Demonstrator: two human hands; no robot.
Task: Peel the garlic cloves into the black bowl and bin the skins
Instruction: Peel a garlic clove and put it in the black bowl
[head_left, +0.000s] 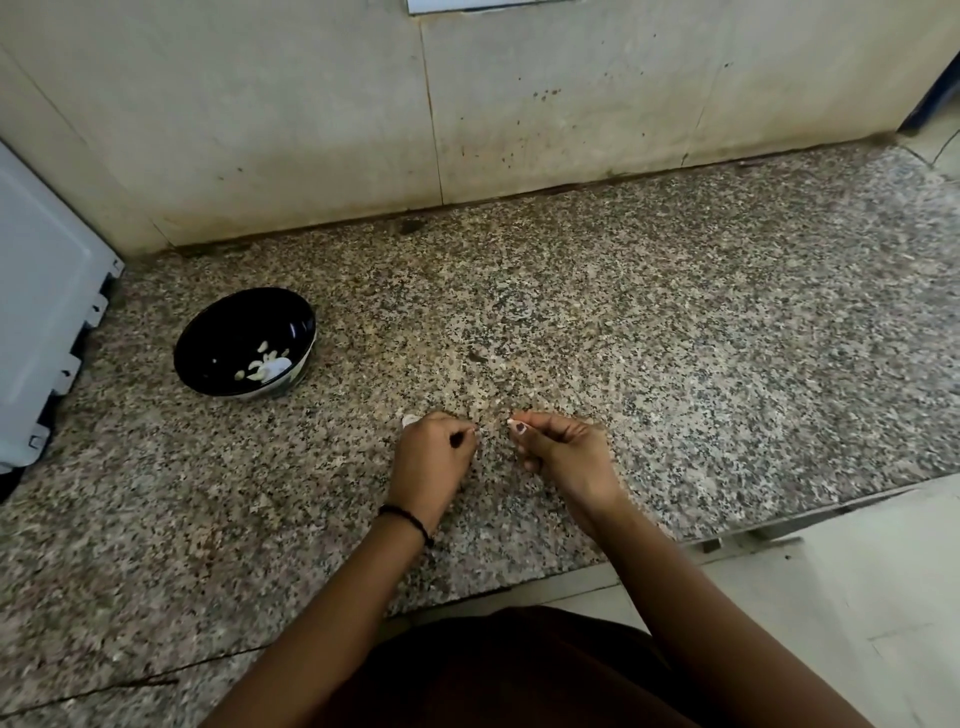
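My right hand (563, 449) is curled, thumb and forefinger pinching a tiny white scrap (510, 421) at their tips; I cannot tell whether it is skin or clove. Just beside it, not touching, my left hand (434, 454) is curled into a loose fist with a pale piece (410, 420) showing at its far edge; I cannot tell whether the fingers grip it or it lies on the counter. A black band (410, 518) circles that wrist. Both hands hover low over the speckled granite counter (675, 322). The black bowl (208, 338) stands well apart to the left, with peeled garlic cloves (266, 364) inside and nothing between it and my hands. A white appliance (41, 338) sits beyond it, against the stained tiled wall (311, 114).
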